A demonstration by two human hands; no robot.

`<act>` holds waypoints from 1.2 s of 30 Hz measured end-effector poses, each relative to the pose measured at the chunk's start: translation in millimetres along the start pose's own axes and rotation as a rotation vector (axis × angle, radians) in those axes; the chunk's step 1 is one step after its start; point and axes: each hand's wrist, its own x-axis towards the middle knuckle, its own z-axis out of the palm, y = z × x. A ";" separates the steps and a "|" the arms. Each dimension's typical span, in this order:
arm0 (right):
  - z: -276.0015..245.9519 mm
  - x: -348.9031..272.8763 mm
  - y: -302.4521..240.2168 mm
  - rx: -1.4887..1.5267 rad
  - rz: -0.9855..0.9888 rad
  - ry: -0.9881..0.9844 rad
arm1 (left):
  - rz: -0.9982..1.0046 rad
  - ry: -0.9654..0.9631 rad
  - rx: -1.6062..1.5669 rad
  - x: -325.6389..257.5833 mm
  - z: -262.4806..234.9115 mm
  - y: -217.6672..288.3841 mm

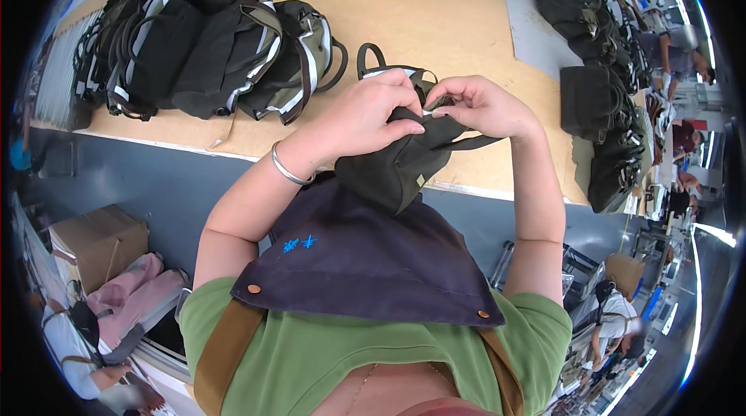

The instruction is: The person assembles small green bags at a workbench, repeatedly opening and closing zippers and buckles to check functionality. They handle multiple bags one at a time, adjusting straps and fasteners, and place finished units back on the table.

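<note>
A small dark olive-black bag (392, 171) hangs tilted over the table's near edge, against my apron. One looped handle stands up behind my fingers, and a strap sticks out to the right. My left hand (379, 113), a silver bangle on its wrist, grips the bag's top edge between thumb and fingers. Close beside it, my right hand (486, 107) pinches the same opening, thumb against forefinger. A small whitish bit shows between the two hands; its kind is too small to make out. The bag's inside is mostly hidden by my fingers.
Many similar dark bags (206, 59) with white trim stand packed along the table's left, and more bags (587, 101) line its right. Others sit at the far edge of the tan tabletop (420, 16). A cardboard box (105, 245) is at lower left. Other people work on both sides.
</note>
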 end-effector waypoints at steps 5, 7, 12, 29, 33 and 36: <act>3.1 4.3 7.1 -0.193 -0.035 0.019 | 0.023 0.005 -0.015 -0.6 2.7 -4.1; 2.3 2.7 7.9 -0.207 -0.023 0.021 | 0.016 0.009 -0.026 -2.4 2.4 -5.6; 1.0 3.0 8.8 -0.096 0.033 -0.002 | -0.011 0.046 -0.050 -6.8 4.6 -6.8; 3.5 2.3 2.7 -0.231 -0.067 -0.032 | -0.052 0.145 -0.035 -12.1 15.6 -4.4; 3.3 2.3 4.6 -0.198 -0.031 -0.040 | -0.062 0.148 -0.022 -12.2 17.3 -6.0; 5.2 1.5 6.4 -0.167 -0.022 -0.017 | -0.085 0.128 -0.037 -12.8 15.0 -1.3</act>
